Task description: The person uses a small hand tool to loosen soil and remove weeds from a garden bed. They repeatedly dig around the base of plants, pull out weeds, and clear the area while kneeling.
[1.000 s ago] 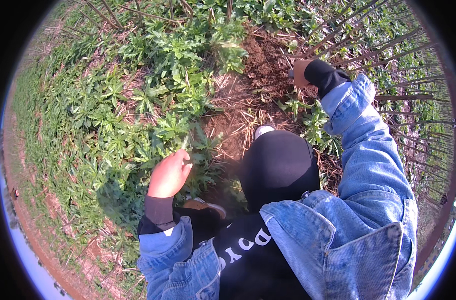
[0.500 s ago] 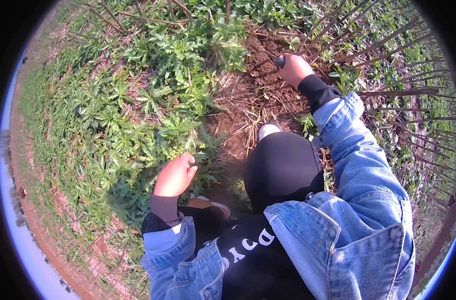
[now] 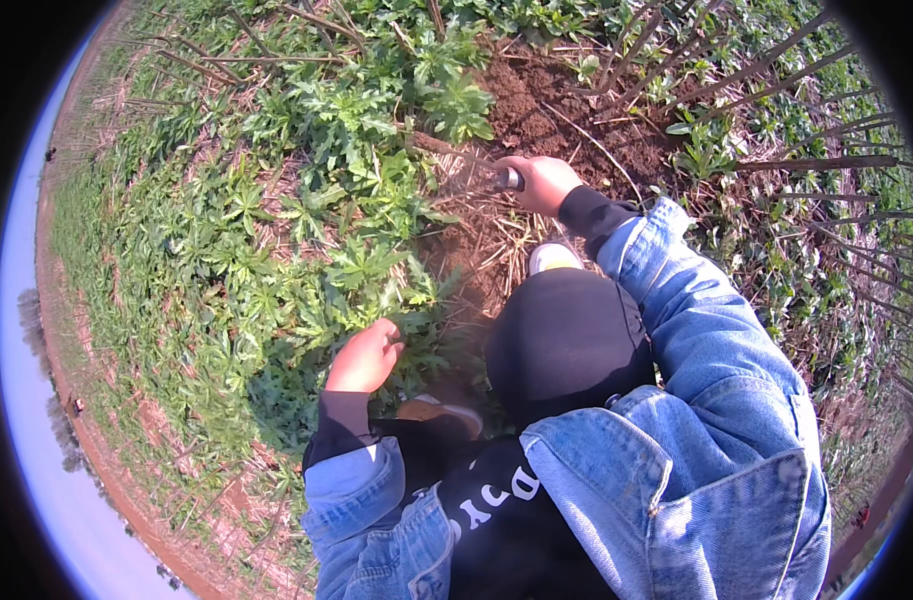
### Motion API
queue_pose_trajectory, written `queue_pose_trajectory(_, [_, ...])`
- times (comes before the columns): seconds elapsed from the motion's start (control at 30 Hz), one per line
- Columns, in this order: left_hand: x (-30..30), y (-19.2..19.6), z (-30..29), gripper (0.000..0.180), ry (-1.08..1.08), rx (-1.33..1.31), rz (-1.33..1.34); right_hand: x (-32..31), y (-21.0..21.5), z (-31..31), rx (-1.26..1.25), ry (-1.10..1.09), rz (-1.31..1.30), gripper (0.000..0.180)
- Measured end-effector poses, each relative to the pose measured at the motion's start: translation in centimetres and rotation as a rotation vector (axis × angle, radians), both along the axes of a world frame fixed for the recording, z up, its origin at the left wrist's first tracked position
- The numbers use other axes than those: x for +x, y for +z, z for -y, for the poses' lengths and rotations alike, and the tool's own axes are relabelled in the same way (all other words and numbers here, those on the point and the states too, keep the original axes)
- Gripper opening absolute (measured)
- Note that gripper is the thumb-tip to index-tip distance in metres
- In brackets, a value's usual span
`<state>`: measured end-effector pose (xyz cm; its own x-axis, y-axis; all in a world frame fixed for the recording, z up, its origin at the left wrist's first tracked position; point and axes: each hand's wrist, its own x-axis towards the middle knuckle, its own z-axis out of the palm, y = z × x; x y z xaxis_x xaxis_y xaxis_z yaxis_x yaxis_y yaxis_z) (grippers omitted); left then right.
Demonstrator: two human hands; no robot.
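My right hand (image 3: 547, 186) is closed round the dark handle of a hand digging tool (image 3: 510, 180). Its thin shaft points left and ends in a brownish, soil-coloured blade (image 3: 435, 144) among leaves and dry straw; the tip is partly hidden. Lower on the left, my left hand (image 3: 365, 358) hovers by the green weeds (image 3: 367, 265), its fingers curled in and nothing visible in them. Loosened brown soil (image 3: 537, 105) lies beyond my right hand, with a thin dry stem (image 3: 597, 145) across it.
Bare woody stalks (image 3: 817, 163) stick up along the right, and more branches (image 3: 277, 58) lie at the far left. Dry straw (image 3: 502, 235) covers ground ahead of my knee (image 3: 572, 345). My white-toed shoe (image 3: 554, 257) and a brown shoe (image 3: 439, 412) rest below.
My right hand has drawn the tool left and nearer, from the loosened soil to the edge of the weeds. My left hand has shifted slightly right, still curled.
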<state>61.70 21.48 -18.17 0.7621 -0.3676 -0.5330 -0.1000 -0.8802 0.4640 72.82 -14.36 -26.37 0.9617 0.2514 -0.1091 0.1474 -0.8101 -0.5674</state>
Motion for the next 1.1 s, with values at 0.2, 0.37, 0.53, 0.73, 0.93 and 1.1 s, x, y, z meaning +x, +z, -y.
queue_pose_trajectory(0.2, [0.0, -0.2, 0.0, 0.016, -0.004, 0.028, -0.038, -4.2, -1.1, 4.2, 0.224, -0.437, 0.194, 0.038])
queue_pose_trajectory(0.37, [0.1, -1.1, -0.1, 0.018, 0.021, 0.022, -0.148, -2.3, -2.9, 6.1, 0.003, -0.424, 0.155, 0.033])
queue_pose_trajectory(0.53, [0.3, -1.2, -0.2, 0.018, 0.078, -0.011, -0.160, -1.5, -4.9, 5.5, -0.135, -0.213, 0.013, 0.037])
queue_pose_trajectory(0.73, [1.3, -2.5, 0.0, 0.015, 0.424, -0.138, -0.468, -3.1, -8.1, 7.8, -0.085, -0.198, 0.053, 0.042])
queue_pose_trajectory(0.93, [2.7, -4.3, -0.7, 0.020, 0.384, -0.116, -0.420, -3.0, -10.9, 8.6, -0.051, -0.211, 0.031, 0.046])
queue_pose_trajectory(1.1, [3.5, -4.6, -0.1, 0.020, 0.113, 0.030, -0.280, 6.1, -12.2, 3.0, 0.017, -0.203, 0.017, 0.035])
